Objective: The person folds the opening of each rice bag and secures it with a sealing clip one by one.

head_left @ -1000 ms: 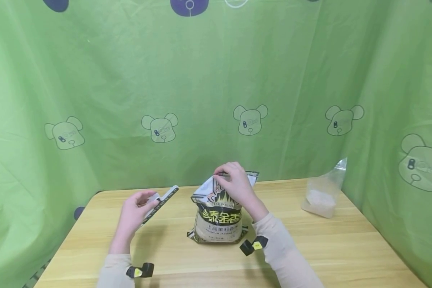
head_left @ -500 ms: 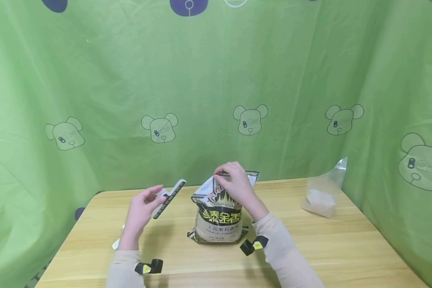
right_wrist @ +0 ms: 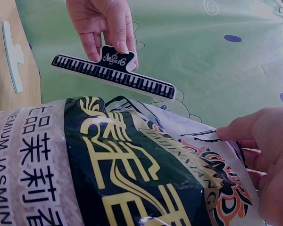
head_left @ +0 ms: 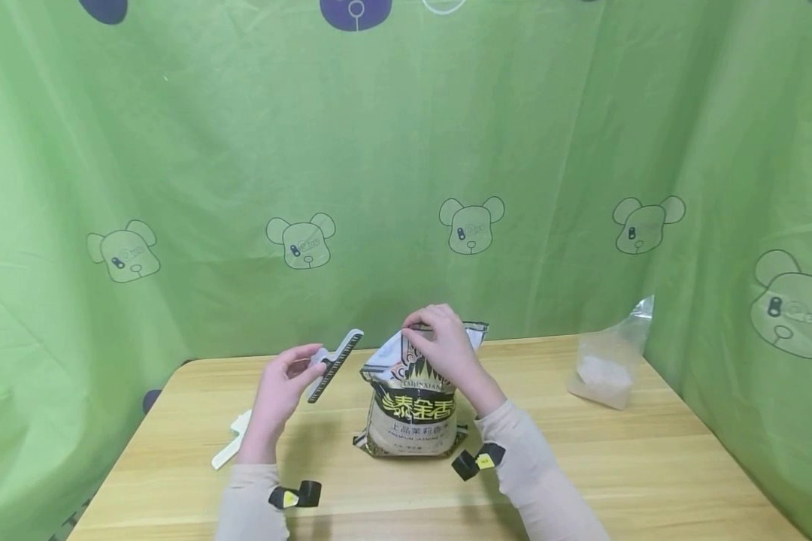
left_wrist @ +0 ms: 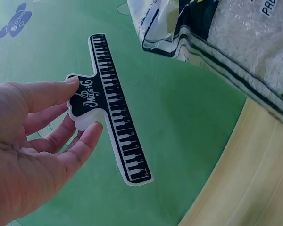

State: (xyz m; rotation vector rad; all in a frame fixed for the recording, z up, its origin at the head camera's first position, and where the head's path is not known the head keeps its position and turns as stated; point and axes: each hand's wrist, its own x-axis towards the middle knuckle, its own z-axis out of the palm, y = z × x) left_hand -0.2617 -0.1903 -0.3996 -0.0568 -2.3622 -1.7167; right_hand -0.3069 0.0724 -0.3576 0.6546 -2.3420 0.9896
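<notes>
We are keeping the rice bag [head_left: 411,402] upright at the centre of the wooden table [head_left: 649,466], our right hand [head_left: 446,347] still pinching its folded top. Our left hand [head_left: 286,391], pinching the piano-key clip [head_left: 335,367] by its tab, has been bringing it closer to the bag's top vs. 1 s ago. A white clip [head_left: 232,448] is now lying uncovered at the left.

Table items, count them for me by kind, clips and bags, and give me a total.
Clips: 2, the piano-key clip pinched in the left hand and a pale clip lying on the table.
Bags: 2, the rice bag gripped at its top by the right hand and a clear bag.
Total: 4.
</notes>
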